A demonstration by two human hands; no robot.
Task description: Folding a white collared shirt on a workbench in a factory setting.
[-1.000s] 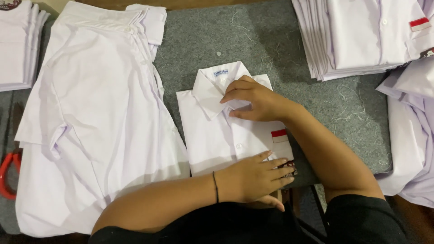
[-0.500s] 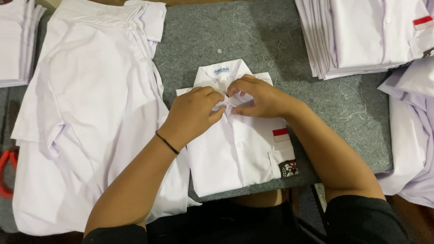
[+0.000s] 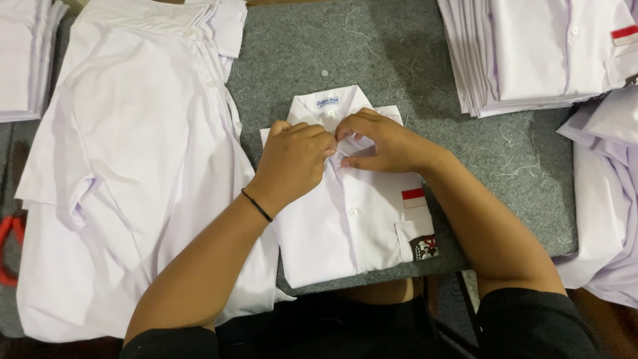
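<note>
A folded white shirt (image 3: 359, 219) lies on the grey felt table top (image 3: 465, 153), collar away from me, with a red and white patch and a small badge on its pocket. My left hand (image 3: 292, 159) and my right hand (image 3: 379, 141) meet at the collar, fingers pinching the fabric near the top button. A thin black band circles my left wrist.
A white shirt (image 3: 126, 166) lies spread flat at the left. A stack of folded white shirts (image 3: 545, 53) stands at the back right, another stack (image 3: 26, 60) at the far left. Loose white cloth (image 3: 605, 199) hangs at the right edge. Something red (image 3: 8, 249) shows at the left edge.
My left hand has moved from the shirt's lower edge up to the collar, joining my right hand there. The right hand has stayed at the collar.
</note>
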